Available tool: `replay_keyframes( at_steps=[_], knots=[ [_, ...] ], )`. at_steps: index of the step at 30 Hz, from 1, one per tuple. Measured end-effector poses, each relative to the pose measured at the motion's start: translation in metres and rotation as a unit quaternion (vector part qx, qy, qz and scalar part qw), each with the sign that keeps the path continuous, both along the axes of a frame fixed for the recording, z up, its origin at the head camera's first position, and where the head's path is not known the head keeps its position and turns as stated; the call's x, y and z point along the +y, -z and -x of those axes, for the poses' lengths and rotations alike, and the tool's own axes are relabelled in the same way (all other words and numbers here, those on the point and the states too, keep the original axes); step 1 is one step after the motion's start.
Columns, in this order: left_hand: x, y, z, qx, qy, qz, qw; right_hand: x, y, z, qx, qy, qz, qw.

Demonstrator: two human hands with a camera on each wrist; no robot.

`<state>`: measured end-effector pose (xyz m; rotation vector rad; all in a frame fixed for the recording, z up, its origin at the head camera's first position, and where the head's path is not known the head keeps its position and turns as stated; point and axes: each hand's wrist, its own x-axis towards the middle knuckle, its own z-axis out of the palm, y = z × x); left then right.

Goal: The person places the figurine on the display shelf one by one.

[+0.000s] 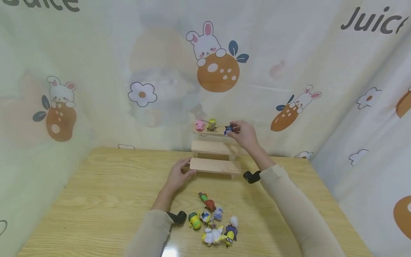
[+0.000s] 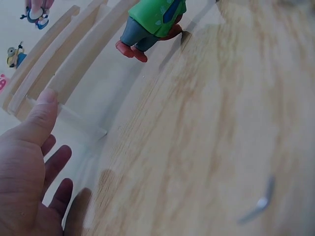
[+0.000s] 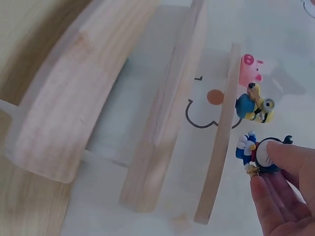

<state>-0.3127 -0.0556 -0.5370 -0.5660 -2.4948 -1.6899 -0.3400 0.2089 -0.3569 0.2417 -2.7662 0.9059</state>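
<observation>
My right hand pinches a small blue-and-white cat figurine between thumb and fingers, at the right part of the top step of a wooden display stand. On that step stand a pink pig figurine and, beside it, a yellow minion figurine with a blue lower body. My left hand is at the left end of the bottom step; in the left wrist view its thumb rests at the step's edge, the other fingers loosely spread.
In front of the stand lie several figurines: a green-and-red one, a yellow one with a green top, a white one and a minion in purple. The middle step is bare. A patterned curtain hangs behind.
</observation>
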Motion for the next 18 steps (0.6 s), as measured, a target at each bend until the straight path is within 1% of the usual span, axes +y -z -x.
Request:
replay_keyframes(
  at_steps=[7,15,18],
  knots=[
    [0.002,-0.003,-0.005,-0.01,-0.002,-0.002,0.9999,-0.003,-0.005,0.015,-0.002,0.006,-0.025,1.0],
    [0.001,-0.002,-0.004,-0.003,-0.006,0.002,1.0,-0.011,-0.003,0.029,-0.017,0.006,-0.029,0.999],
    [0.001,-0.002,-0.003,-0.002,-0.001,-0.001,1.0,-0.013,-0.002,0.033,-0.022,0.012,-0.031,0.999]
  ],
)
